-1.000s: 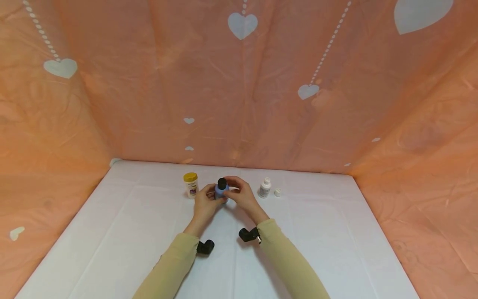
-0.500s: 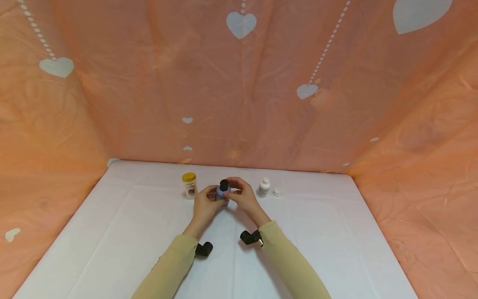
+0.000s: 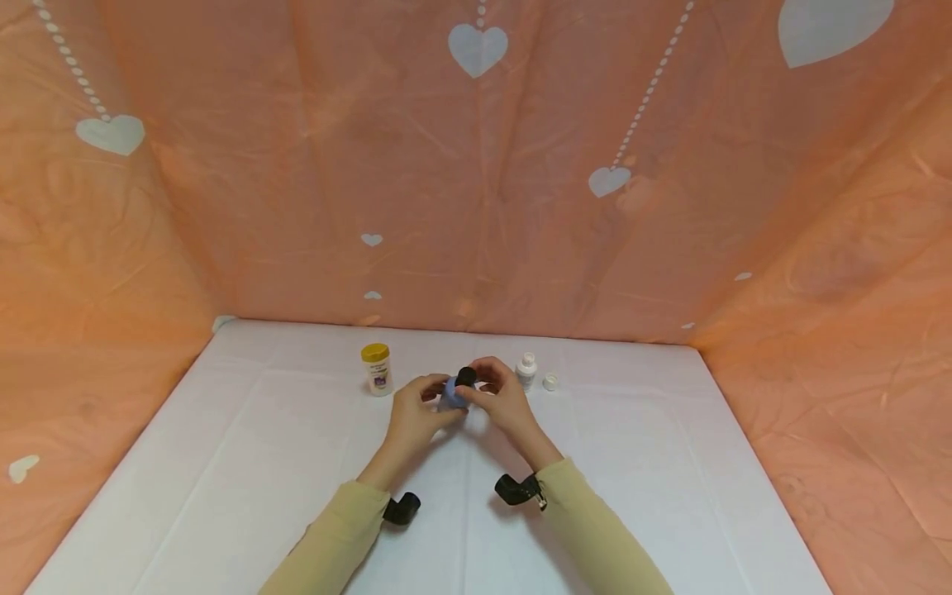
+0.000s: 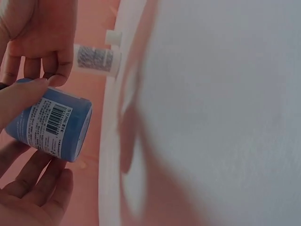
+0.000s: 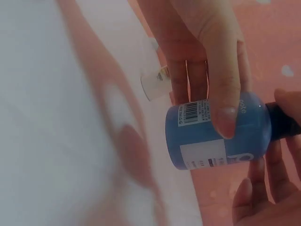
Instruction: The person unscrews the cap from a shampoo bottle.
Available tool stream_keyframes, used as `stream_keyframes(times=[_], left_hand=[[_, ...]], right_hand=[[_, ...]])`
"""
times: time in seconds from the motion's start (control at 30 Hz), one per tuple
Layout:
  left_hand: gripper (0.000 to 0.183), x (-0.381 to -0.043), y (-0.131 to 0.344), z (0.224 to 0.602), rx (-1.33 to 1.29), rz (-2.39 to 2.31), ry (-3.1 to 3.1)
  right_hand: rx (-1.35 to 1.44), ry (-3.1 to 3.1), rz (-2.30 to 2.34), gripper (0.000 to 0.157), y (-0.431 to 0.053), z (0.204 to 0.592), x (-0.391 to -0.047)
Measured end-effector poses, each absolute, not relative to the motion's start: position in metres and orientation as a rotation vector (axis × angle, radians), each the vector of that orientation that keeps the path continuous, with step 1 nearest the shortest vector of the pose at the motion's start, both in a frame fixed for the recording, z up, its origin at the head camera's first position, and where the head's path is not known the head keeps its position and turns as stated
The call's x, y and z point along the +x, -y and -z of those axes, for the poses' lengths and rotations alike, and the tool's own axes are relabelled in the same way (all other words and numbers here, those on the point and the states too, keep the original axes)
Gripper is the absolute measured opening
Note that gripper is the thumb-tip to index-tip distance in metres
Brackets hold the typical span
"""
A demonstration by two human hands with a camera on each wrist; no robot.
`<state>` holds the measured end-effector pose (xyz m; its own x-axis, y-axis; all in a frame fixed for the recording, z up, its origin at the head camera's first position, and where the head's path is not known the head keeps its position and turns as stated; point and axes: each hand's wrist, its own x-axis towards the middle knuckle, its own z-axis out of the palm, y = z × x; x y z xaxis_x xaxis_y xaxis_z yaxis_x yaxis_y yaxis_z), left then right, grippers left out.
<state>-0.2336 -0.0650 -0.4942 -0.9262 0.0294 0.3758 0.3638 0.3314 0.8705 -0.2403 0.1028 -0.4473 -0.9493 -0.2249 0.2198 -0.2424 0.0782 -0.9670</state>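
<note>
A blue bottle with a black cap is held off the table between both hands, its top leaning to the right in the head view. My left hand grips its body, the thumb across the label and the fingers behind. At the capped end, my right hand has its thumb against the black cap and its fingers curled around that end. Printed labels and a barcode face the wrist cameras.
A white bottle with a yellow lid stands left of the hands. To the right are a small white bottle, partly behind my right hand, and a loose white cap. Orange curtains with hearts enclose the white table.
Both hands and the blue bottle have shifted right and slightly nearer the body. The bottle has gone from nearly upright to tilted right, and my right hand now overlaps the small white bottle.
</note>
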Motion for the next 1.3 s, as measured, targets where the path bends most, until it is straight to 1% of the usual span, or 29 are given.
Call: stream_keyframes(times=[0.2, 0.47, 0.63, 0.83, 1.0, 1.13, 1.3], left_hand=[[0.048, -0.225, 0.059, 0.49, -0.422, 1.673, 2.289], [0.048, -0.214, 0.047, 0.484, -0.424, 1.852, 2.265], [0.05, -0.209, 0.042, 0.482, -0.466, 1.796, 2.285], [0.051, -0.203, 0.037, 0.477, -0.534, 1.765, 2.263], [0.05, -0.205, 0.033, 0.485, -0.501, 1.764, 2.282], [0.048, -0.203, 0.032, 0.485, -0.494, 1.802, 2.255], [0.047, -0.203, 0.03, 0.484, -0.471, 1.819, 2.245]], right_hand=[[0.447, 2.259, -2.152, 0.033, -0.113, 0.442, -0.228], [0.371, 2.205, -2.195, 0.033, -0.124, 0.437, -0.212], [0.292, 2.154, -2.217, 0.031, -0.13, 0.437, -0.207], [0.214, 2.1, -2.26, 0.031, -0.136, 0.45, -0.211], [0.182, 2.099, -2.239, 0.033, -0.139, 0.459, -0.211], [0.185, 2.083, -2.26, 0.034, -0.138, 0.462, -0.209], [0.237, 2.028, -2.27, 0.04, -0.134, 0.465, -0.206]])
